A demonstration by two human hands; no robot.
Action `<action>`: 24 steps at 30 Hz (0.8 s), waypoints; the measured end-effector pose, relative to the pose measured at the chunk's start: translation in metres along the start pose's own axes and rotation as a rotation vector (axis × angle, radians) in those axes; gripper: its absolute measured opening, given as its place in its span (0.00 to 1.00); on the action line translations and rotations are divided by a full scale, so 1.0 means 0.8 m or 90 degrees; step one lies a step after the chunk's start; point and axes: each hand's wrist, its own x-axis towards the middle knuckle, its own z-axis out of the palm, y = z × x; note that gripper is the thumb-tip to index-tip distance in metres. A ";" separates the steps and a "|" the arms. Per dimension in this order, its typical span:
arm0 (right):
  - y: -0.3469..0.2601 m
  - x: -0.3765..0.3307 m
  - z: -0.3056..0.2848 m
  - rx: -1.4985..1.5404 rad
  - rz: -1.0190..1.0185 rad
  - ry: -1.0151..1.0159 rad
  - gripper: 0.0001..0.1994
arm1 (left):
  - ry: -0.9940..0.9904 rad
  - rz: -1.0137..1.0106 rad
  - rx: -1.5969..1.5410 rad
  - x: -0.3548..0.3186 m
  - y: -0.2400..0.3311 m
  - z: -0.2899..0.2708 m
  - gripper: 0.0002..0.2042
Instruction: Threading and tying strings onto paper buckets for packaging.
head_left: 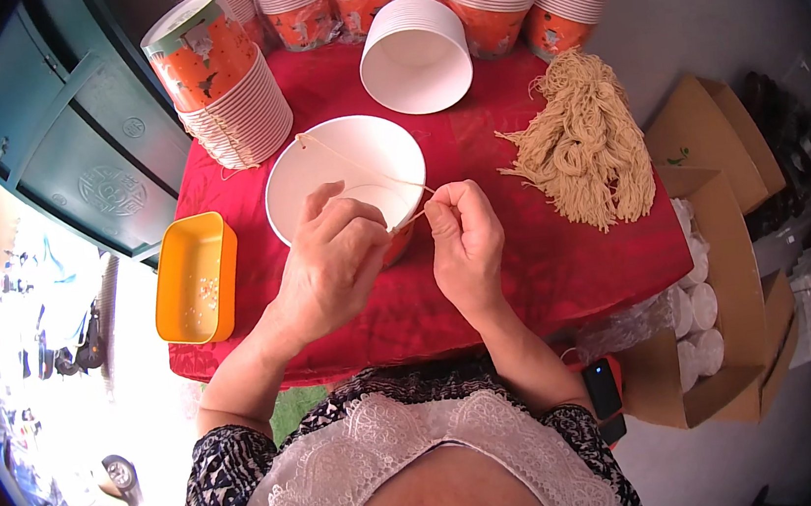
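Observation:
A white paper bucket [337, 166] with an orange outside stands open on the red tablecloth [545, 268] in front of me. A thin beige string [357, 166] runs across its mouth from the far left rim to the near rim. My left hand [332, 261] grips the bucket's near rim. My right hand [465, 242] pinches the string's near end between thumb and forefinger beside the rim. A bundle of beige strings [583, 140] lies to the right.
Stacks of orange and white buckets [227, 79] stand at the back and left; one white bucket [414, 54] lies tipped. An orange tray [196, 277] sits at the left edge. A cardboard box with white lids [704, 320] stands on the right; a phone [602, 388] lies beside me.

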 end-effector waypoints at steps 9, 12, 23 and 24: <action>0.011 0.000 0.005 -0.084 -0.032 0.029 0.07 | -0.010 0.021 -0.003 0.001 -0.007 -0.001 0.09; 0.010 0.006 -0.004 -0.119 -0.097 -0.009 0.05 | -0.019 0.010 -0.013 -0.002 -0.010 -0.005 0.09; 0.007 0.025 -0.016 -0.099 -0.189 -0.242 0.11 | 0.305 -0.168 0.049 -0.057 0.002 0.003 0.21; 0.007 0.023 -0.014 -0.049 -0.132 -0.207 0.09 | 0.339 -0.206 0.041 -0.066 0.003 0.003 0.20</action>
